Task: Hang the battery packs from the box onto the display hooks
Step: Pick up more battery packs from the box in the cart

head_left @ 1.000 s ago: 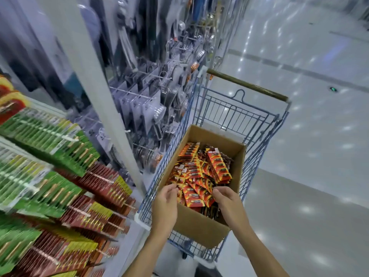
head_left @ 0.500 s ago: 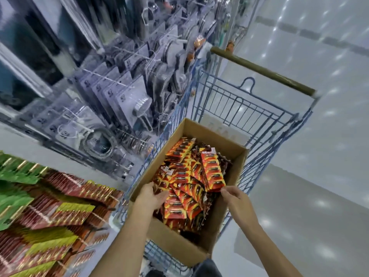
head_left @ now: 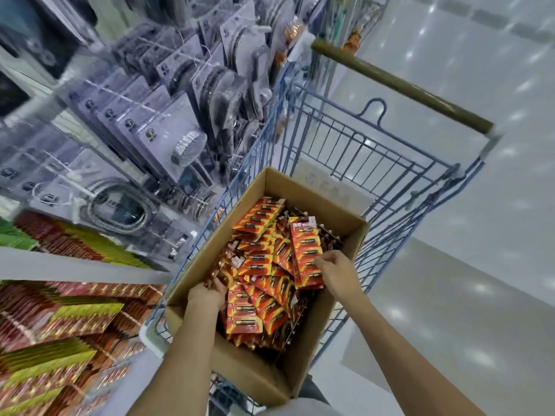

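Light, stiff, slippery-looking battery packs [head_left: 264, 265] lie heaped in a cardboard box [head_left: 249, 370] in a blue cart [head_left: 360, 151]; the right hand [head_left: 338, 273] pinches a tall stack [head_left: 306, 250] by its edge, the left hand [head_left: 207, 294] has fingers buried among packs, grip unclear; likely best held by the card edges.

Battery pack header: white characters ran across the top strip of the battery pack [head_left: 304, 250] at the box's [head_left: 249, 373] right side, too blurred to read.
Cart panel [head_left: 327, 187]: faint marks beyond the box, illegible.
Hanging cards [head_left: 168, 130]: small logos left of the box, unreadable.
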Demonstrator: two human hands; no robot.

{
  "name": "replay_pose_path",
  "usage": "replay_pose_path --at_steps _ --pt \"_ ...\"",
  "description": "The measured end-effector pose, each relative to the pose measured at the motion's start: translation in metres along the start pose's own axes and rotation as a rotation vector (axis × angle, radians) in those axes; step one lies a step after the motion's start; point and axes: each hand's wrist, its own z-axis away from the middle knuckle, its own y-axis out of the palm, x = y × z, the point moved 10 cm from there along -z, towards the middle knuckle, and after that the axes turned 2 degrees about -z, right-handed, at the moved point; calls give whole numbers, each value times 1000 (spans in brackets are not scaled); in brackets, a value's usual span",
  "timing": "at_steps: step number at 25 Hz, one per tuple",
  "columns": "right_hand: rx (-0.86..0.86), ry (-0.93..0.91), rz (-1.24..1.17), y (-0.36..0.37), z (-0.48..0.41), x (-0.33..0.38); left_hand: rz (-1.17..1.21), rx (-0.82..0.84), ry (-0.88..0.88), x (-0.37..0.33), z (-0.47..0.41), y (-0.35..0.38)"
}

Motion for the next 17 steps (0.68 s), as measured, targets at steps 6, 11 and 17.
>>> replay_pose_path --at_steps 6,11,17 --pt "3 47 239 25 -59 7 284 297 -123 29 36 15" --pt "-25 31 434 44 -70 6 -209 471 23 35 50 17" --pt "-39 -31 201 44 -40 -9 -188 612 70 34 68 16"
